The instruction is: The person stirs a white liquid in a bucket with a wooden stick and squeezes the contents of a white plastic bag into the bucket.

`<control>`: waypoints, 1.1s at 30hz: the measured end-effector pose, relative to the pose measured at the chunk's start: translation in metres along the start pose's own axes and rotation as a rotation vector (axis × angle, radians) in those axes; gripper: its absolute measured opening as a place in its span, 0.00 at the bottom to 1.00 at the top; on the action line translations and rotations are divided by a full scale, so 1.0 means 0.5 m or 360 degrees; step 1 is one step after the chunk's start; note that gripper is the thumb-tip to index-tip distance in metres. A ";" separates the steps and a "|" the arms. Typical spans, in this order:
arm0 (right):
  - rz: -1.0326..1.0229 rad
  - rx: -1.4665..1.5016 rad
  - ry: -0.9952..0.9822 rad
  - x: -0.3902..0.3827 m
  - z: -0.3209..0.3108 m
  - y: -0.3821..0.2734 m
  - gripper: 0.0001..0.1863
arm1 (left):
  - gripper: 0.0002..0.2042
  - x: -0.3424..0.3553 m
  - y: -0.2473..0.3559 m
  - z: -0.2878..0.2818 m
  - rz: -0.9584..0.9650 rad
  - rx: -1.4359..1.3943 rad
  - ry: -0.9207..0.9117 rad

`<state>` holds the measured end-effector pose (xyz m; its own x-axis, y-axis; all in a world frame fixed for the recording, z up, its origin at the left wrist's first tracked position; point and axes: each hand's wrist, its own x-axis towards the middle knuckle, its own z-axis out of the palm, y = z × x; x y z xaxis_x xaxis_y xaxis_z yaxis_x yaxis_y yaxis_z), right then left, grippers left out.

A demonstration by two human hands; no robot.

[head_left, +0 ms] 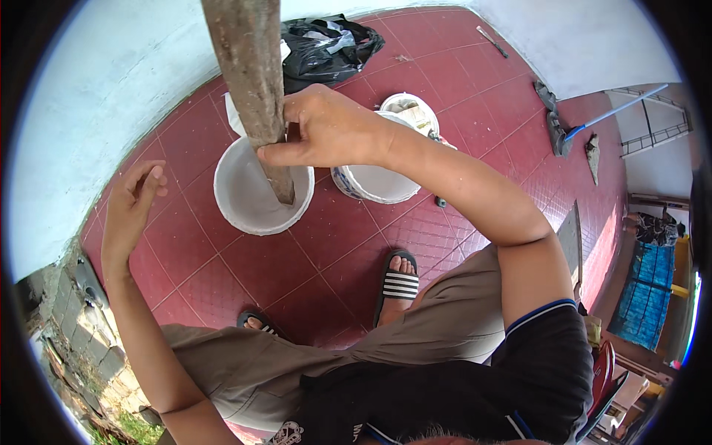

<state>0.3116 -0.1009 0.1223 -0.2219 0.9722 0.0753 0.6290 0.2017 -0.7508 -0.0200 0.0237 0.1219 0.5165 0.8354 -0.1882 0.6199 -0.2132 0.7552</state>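
My right hand is closed around a weathered, pale-smeared wooden stick, thumb on one side and fingers behind. The stick slants down from the upper edge, and its lower end reaches into a white bucket on the floor. Inside the bucket is a whitish, smooth-looking surface; whether it is liquid or paste I cannot tell. Left of the bucket, my left hand hangs in the air near the wall, its fingers loosely curled and holding nothing.
A second white bucket with whitish contents stands to the right, a smaller tub behind it. A black plastic bag lies by the wall. Farther right are a blue-handled tool and a ladder. Red tiles cover the floor.
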 end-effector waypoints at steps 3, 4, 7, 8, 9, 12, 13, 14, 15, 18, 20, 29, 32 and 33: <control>-0.0139 -0.0155 0.0204 0.009 -0.026 0.009 0.14 | 0.17 0.006 -0.010 -0.005 0.0021 0.0030 -0.0039; -0.0210 -0.0227 0.0289 0.011 -0.031 0.009 0.14 | 0.17 0.006 -0.013 -0.008 0.0046 0.0032 -0.0052; -0.0331 0.0005 0.0350 0.011 -0.014 0.014 0.13 | 0.17 0.010 -0.011 -0.003 -0.0007 0.0044 -0.0050; -0.0352 0.0145 0.0335 0.011 -0.006 0.014 0.12 | 0.17 0.017 -0.006 0.002 0.0007 0.0052 -0.0059; -0.0267 0.0254 0.0197 0.008 0.001 0.005 0.11 | 0.17 0.013 -0.002 0.001 -0.0006 0.0074 -0.0057; -0.0141 0.0417 0.0089 -0.010 0.035 0.014 0.11 | 0.17 0.017 0.018 0.019 -0.0005 0.0048 -0.0061; -0.0127 0.0344 0.0052 -0.011 0.035 0.008 0.12 | 0.17 0.011 0.024 0.016 -0.0042 0.0080 -0.0036; -0.0161 0.0383 0.0038 -0.011 0.032 0.004 0.12 | 0.17 0.007 0.029 0.013 -0.0008 0.0049 -0.0039; -0.0124 0.0365 0.0001 -0.013 0.023 0.007 0.12 | 0.17 0.006 0.035 0.016 0.0035 0.0011 -0.0047; -0.0006 0.0274 -0.0035 -0.009 0.005 0.014 0.17 | 0.17 -0.002 0.037 0.014 -0.0020 0.0035 -0.0056; 0.0196 0.0154 0.0074 -0.012 -0.010 0.023 0.21 | 0.17 -0.002 0.029 0.013 -0.0004 0.0024 -0.0044; -0.0030 0.0350 0.0306 0.006 0.018 0.033 0.17 | 0.19 -0.010 0.029 -0.004 0.0014 0.0032 -0.0048; 0.0050 0.0539 0.0080 0.001 0.040 0.008 0.13 | 0.21 -0.011 0.020 -0.011 0.0027 0.0015 -0.0045; 0.0123 0.0499 -0.0013 -0.001 0.030 -0.006 0.12 | 0.21 -0.012 0.020 -0.011 0.0029 0.0008 -0.0048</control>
<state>0.2985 -0.1036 0.1146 -0.1890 0.9820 0.0058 0.3845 0.0794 -0.9197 -0.0200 0.0190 0.1341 0.5455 0.8156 -0.1931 0.6129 -0.2310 0.7556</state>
